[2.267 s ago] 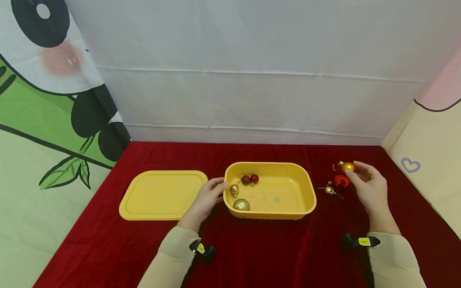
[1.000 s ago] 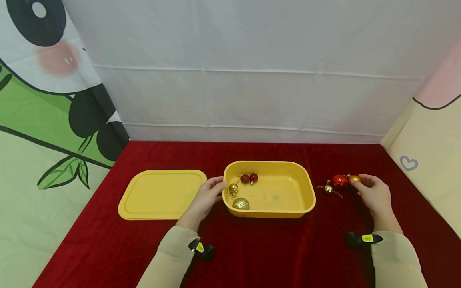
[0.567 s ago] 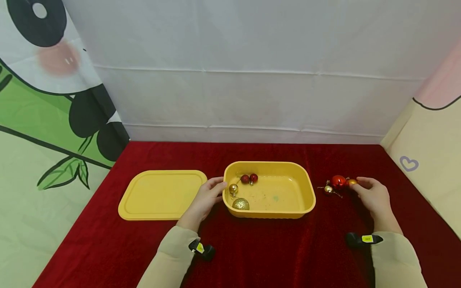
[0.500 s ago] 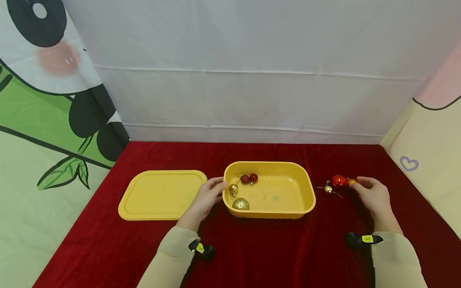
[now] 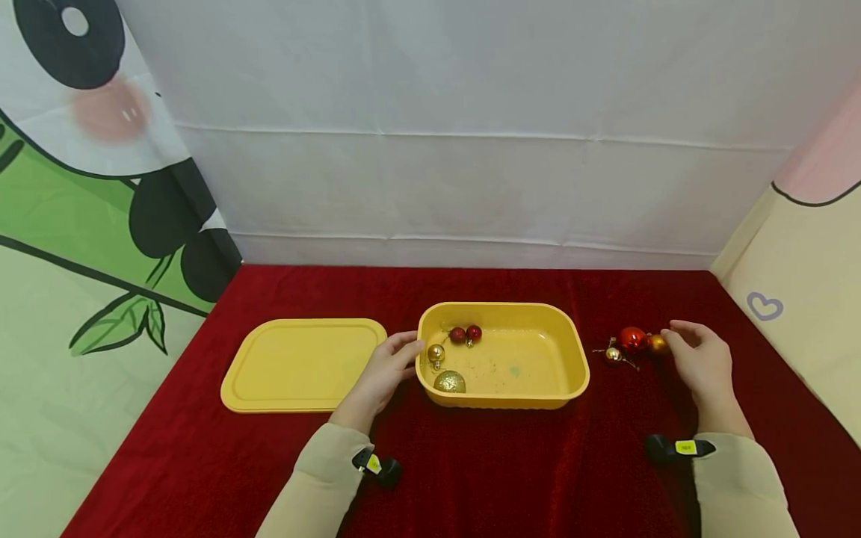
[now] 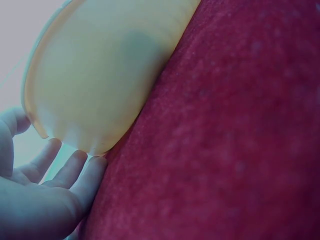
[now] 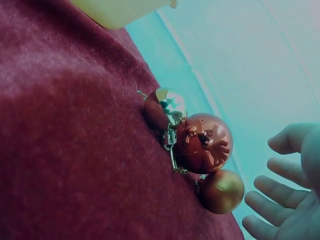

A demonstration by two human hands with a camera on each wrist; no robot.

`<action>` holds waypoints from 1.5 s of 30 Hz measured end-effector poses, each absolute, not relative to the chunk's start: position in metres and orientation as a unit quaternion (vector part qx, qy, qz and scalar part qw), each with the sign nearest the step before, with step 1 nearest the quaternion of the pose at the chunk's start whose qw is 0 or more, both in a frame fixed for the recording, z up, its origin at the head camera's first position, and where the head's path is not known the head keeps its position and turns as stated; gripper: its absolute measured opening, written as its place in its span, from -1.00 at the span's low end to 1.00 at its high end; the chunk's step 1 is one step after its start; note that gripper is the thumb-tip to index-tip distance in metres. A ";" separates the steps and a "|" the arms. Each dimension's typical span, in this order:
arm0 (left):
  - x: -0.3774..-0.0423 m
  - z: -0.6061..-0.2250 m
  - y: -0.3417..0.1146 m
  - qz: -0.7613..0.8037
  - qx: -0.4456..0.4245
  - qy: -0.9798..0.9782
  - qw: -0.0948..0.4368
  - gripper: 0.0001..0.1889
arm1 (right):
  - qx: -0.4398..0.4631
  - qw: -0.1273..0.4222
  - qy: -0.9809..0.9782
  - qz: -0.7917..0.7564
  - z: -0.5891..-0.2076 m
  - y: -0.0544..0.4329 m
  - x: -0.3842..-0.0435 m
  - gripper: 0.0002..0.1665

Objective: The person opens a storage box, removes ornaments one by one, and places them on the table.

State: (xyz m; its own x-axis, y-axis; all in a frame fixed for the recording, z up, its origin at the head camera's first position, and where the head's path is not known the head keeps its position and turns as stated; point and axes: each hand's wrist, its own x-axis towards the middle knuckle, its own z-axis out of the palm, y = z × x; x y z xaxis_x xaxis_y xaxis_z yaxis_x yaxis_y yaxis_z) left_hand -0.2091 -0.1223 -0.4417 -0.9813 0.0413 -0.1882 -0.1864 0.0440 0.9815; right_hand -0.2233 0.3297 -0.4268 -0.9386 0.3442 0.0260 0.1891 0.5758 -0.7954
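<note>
I see the matte gold ball (image 5: pixel 658 344) at the right of the frame on the red cloth (image 5: pixel 484 471), just beside the red ball (image 5: pixel 632 340); whether the two touch I cannot tell. Half a second ago the right hand (image 5: pixel 701 366) had its fingertips on it; now that hand has backed off to the right, and the right wrist view gives me spread fingers, apart from the ball and holding nothing. I read this as the ball let go and its placing beside the others done.

Its metal cap points left and slightly up, toward the red ball; being round, it has no long axis except the line through that cap.

Farther left lies the shiny gold ball (image 5: pixel 613 355), low beside the red one. At centre, the yellow box (image 5: pixel 501 401) runs lengthwise across the frame, with four small balls in its left part. At its left end the left hand (image 5: pixel 377 373) rests fairly straight fingers on the outer wall, thumb at the rim. The yellow lid (image 5: pixel 304 366) lies flat, left of centre
</note>
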 end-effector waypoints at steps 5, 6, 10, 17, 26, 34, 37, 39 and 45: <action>-0.210 -0.442 -0.122 0.689 -0.048 0.719 0.081 -0.58 | -0.152 0.116 -0.875 0.444 -0.423 0.327 -0.222 -0.39; -0.210 -0.442 -0.122 0.688 -0.046 0.719 0.080 -0.57 | -0.151 0.121 -0.874 0.446 -0.421 0.326 -0.221 -0.40; -0.209 -0.442 -0.123 0.687 -0.040 0.722 0.078 -0.56 | -0.144 0.137 -0.869 0.453 -0.418 0.322 -0.220 -0.44; -0.208 -0.442 -0.124 0.688 -0.043 0.720 0.079 -0.57 | -0.132 0.145 -0.864 0.464 -0.415 0.316 -0.220 -0.52; -0.206 -0.440 -0.123 0.694 -0.039 0.715 0.078 -0.56 | -0.097 0.153 -0.867 0.465 -0.415 0.310 -0.220 -0.51; -0.205 -0.440 -0.121 0.692 -0.040 0.717 0.075 -0.53 | -0.072 0.138 -0.877 0.455 -0.416 0.304 -0.218 -0.44; -0.205 -0.441 -0.121 0.693 -0.041 0.716 0.076 -0.53 | -0.059 0.136 -0.879 0.453 -0.417 0.301 -0.217 -0.43; -0.206 -0.442 -0.121 0.693 -0.042 0.715 0.076 -0.54 | -0.049 0.135 -0.879 0.455 -0.417 0.298 -0.216 -0.44; -0.206 -0.442 -0.122 0.697 -0.039 0.713 0.075 -0.55 | -0.019 0.139 -0.871 0.470 -0.411 0.286 -0.215 -0.48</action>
